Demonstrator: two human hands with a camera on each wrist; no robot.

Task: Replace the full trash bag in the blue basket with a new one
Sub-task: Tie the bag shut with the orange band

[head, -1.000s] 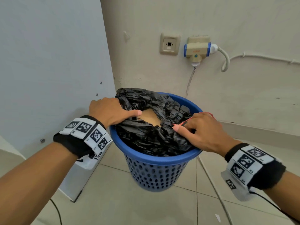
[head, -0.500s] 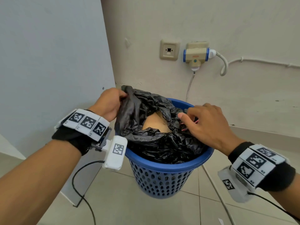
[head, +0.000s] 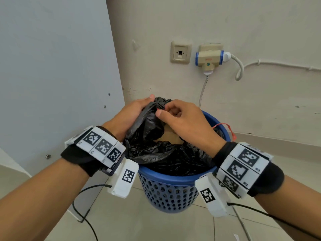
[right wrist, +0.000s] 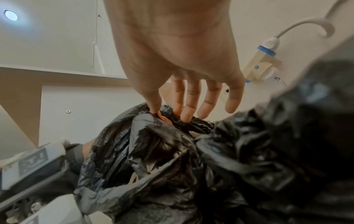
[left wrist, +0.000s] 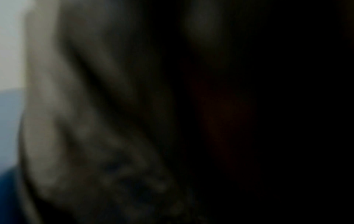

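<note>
- Blue basket (head: pixel 171 192): a perforated plastic bin standing on the tiled floor (head: pixel 156 226), at the centre of the head view, close to the wall (head: pixel 243 23).
- Black trash bag (head: pixel 166 157): lines the basket and is crumpled over its rim; the bag's upper edge is gathered into a bunch at 12 o'clock above the basket. A tan piece of cardboard (head: pixel 171 136) shows through the bag's mouth.
- Left hand (head: pixel 132 113): at 10 o'clock from the basket; its grip is closed round the gathered plastic, with the fingers curled over the top of the bunch. The left wrist view is dark and blurred and shows nothing that can be made out.
- Right hand (head: pixel 184 122): at 1 o'clock over the basket; thumb and forefinger pinch the bunched bag beside a red drawstring (right wrist: pixel 164 119), while the other fingers (right wrist: pixel 210 100) hang loosely extended.
- Red loop (head: pixel 225 127): a further length of red string lies over the basket rim at 3 o'clock.
- Background: a wall socket (head: pixel 180 52) and a plug adapter (head: pixel 209 58) with a white cable (head: pixel 238 66) at 1 o'clock; a grey panel (head: pixel 52 66) at 9 o'clock.
</note>
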